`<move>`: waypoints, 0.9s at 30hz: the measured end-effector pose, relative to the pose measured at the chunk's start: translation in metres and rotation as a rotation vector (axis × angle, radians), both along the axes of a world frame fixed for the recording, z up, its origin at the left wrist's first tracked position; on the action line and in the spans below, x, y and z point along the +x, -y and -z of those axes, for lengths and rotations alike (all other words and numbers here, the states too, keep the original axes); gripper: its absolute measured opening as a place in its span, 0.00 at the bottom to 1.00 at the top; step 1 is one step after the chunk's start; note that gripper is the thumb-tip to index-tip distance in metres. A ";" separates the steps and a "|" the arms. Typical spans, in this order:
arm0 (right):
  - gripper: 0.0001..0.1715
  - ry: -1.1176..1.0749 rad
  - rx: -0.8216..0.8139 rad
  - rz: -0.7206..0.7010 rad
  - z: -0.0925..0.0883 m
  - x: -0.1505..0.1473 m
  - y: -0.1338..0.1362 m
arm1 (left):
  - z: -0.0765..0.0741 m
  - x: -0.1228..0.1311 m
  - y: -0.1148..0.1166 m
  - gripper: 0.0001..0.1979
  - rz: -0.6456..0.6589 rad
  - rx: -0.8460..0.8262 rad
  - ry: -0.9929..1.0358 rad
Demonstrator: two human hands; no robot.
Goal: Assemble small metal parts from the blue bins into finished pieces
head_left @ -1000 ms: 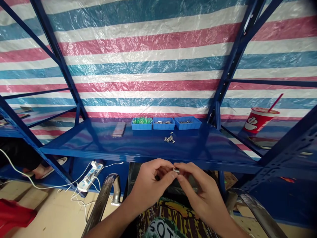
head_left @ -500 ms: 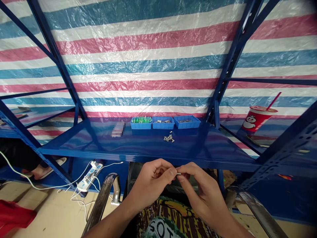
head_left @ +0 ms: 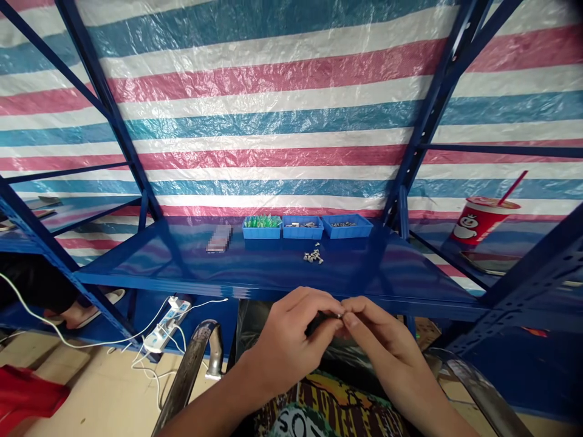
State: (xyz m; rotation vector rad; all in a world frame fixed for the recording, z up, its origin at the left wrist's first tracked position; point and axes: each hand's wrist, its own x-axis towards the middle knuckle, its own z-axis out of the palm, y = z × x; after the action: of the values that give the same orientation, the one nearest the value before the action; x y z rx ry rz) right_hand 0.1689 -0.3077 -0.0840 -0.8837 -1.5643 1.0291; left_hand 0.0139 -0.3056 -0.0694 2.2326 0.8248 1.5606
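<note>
My left hand (head_left: 291, 340) and my right hand (head_left: 387, 343) meet fingertip to fingertip in front of the shelf's front edge. Both are closed in a pinch around a small metal part (head_left: 340, 316), of which only a bright speck shows; the fingers cover the rest. Beyond them, a little pile of small silvery parts (head_left: 313, 257) lies on the blue shelf (head_left: 255, 264). Behind the pile stand three blue bins in a row: one with green pieces (head_left: 262, 232), one with short metallic pieces (head_left: 302, 232), and one with small dark-grey parts (head_left: 347, 230).
A blurred pinkish stack (head_left: 219, 238) lies left of the bins. A red cup (head_left: 483, 221) with a straw stands on the right-hand shelf. Metal tube armrests (head_left: 189, 364) flank me. A white power strip (head_left: 166, 326) with cables is at lower left, near another person's foot (head_left: 84, 312).
Both hands have shifted slightly right, and my left thumb and index finger now pinch at their tips. The metal part, seen between the hands before, is now nearly covered.
</note>
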 end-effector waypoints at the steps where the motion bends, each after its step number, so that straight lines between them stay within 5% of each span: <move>1: 0.11 0.008 0.030 0.024 0.001 0.000 0.000 | -0.001 0.001 0.000 0.07 -0.006 -0.058 0.017; 6: 0.05 0.151 0.344 0.203 0.008 -0.001 -0.003 | -0.005 0.001 0.000 0.08 0.105 -0.689 0.209; 9: 0.07 0.218 0.513 0.218 0.009 -0.004 -0.005 | -0.005 0.000 -0.001 0.09 0.144 -0.839 0.297; 12: 0.06 0.213 0.512 0.225 0.009 -0.006 -0.005 | -0.004 0.002 -0.002 0.06 0.155 -0.799 0.355; 18: 0.13 0.087 0.047 0.114 0.006 -0.004 -0.006 | -0.002 0.002 0.000 0.04 0.029 -0.478 0.221; 22: 0.15 0.066 -0.046 0.011 0.003 -0.003 -0.013 | 0.003 0.000 -0.006 0.07 -0.037 -0.251 0.065; 27: 0.13 0.165 0.048 0.238 0.012 0.004 -0.050 | 0.015 0.001 -0.052 0.11 -0.117 -0.136 -0.112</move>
State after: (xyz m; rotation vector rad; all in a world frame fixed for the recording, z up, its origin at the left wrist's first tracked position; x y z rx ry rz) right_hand 0.1729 -0.2576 -0.0957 -1.1150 -1.5672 0.7623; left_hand 0.0147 -0.2540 -0.0846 2.2249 1.0777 1.3932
